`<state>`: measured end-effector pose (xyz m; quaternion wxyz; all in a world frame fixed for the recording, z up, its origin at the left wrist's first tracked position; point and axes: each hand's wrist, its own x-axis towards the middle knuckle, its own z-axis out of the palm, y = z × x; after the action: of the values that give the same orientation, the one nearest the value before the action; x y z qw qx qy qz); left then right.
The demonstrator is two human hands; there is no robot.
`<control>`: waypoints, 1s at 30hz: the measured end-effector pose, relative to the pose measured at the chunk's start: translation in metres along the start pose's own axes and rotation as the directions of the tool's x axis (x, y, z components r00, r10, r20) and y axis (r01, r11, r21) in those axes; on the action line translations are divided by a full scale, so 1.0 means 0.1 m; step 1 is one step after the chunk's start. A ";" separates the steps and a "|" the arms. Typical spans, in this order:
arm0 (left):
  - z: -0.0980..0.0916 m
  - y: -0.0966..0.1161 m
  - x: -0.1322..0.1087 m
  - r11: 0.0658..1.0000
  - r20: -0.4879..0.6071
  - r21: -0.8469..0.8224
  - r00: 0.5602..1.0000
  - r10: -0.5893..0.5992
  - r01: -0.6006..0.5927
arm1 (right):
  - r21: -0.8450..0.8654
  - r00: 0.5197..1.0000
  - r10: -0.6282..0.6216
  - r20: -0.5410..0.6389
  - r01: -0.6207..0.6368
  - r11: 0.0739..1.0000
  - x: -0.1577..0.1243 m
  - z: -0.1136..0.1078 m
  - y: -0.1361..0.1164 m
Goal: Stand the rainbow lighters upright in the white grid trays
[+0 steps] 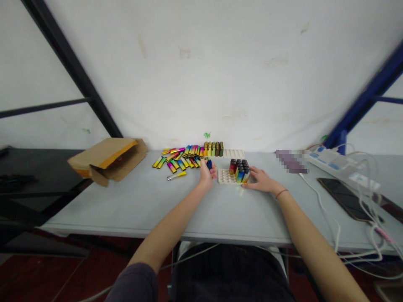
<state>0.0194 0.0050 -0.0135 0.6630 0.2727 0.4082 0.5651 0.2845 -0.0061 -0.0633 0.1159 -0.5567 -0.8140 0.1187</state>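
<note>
My left hand (207, 173) is closed around a dark blue lighter (209, 164), which shows between thumb and fingers. Just to its right, a white rack (224, 177) with rows of holes lies on the table. Several shiny coloured lighters with black tops (240, 171) stand upright in the rack's right part; holes show at its left. My right hand (261, 181) rests at the rack's right end with thumb and fingers spread, touching the rack and nearest lighters. Beyond my left hand lies a loose pile of metallic rainbow-coloured lighter-shaped pieces (181, 161).
Against the wall, a second white rack (233, 153) bears several upright gold-topped pieces (214, 148) at its left. An opened brown paper bag (108, 157) lies far left. To the right are a phone (344, 198), a power strip (343, 167) and tangled white cables (319, 197).
</note>
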 end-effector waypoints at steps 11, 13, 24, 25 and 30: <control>-0.03 -0.19 0.02 0.783 0.262 0.439 0.896 0.358 -0.441 | -0.006 1.000 -0.005 0.000 0.005 1.000 0.00 0.00 -0.01; -0.04 -0.20 -0.01 0.679 0.342 0.496 0.841 0.420 -0.541 | -0.009 1.000 0.004 0.009 -0.004 1.000 0.01 -0.01 -0.01; -0.11 -0.31 0.17 0.547 0.566 0.519 0.744 0.355 -0.657 | -0.012 1.000 -0.011 0.006 0.011 1.000 0.01 0.00 0.02; -0.12 -0.33 0.18 0.535 0.584 0.516 0.732 0.352 -0.669 | -0.012 1.000 -0.013 0.006 0.013 1.000 0.01 0.00 0.02; -0.13 -0.36 0.17 0.485 0.619 0.528 0.707 0.342 -0.697 | -0.012 1.000 -0.008 0.004 0.009 1.000 0.01 0.00 0.01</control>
<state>0.0277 0.0126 -0.0539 0.3572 0.7450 0.3342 0.4535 0.2847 -0.0046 -0.0638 0.1114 -0.5537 -0.8173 0.1142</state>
